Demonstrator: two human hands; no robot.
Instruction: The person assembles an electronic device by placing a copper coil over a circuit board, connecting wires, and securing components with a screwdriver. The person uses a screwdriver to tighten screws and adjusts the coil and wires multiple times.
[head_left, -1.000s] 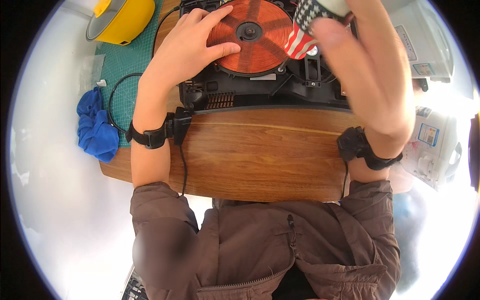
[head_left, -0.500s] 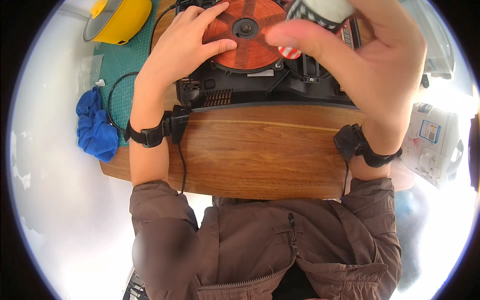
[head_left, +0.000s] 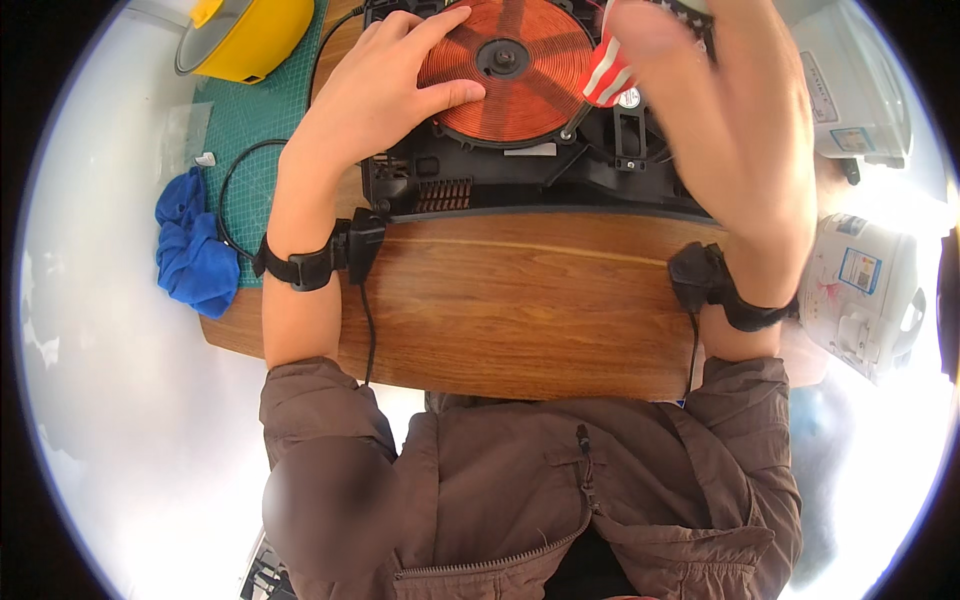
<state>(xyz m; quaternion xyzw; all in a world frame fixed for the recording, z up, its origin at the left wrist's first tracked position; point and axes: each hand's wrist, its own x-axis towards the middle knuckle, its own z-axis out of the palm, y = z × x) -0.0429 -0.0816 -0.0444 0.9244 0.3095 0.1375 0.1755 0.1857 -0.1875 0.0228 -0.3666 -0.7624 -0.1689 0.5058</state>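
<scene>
My left hand point(head_left: 385, 95) lies with fingers spread over the left part of a round copper induction coil point(head_left: 535, 105), holding nothing. The coil has a dark hub and sits in the opened black housing point(head_left: 530, 195) of an induction cooker. Over the coil's right side, my right hand point(head_left: 715, 110) is closed around an object with red and white stripes point(head_left: 606, 75) and a dark star-patterned band. Its kind is unclear, as the hand covers much of it and the frame's top edge cuts it off. The right fingers are partly blurred.
A yellow pot point(head_left: 255, 40) stands at the far left on a green cutting mat point(head_left: 255, 190). A blue cloth point(head_left: 197, 250) and a black cable are nearby. On the right are a clear plastic box point(head_left: 855, 90) and a white container point(head_left: 860, 290). The wooden table point(head_left: 520, 300) spans the front.
My right hand has turned at the wrist and tilted the striped object, so more of its stripes show. The left hand keeps its place on the coil. The whole view has shifted slightly.
</scene>
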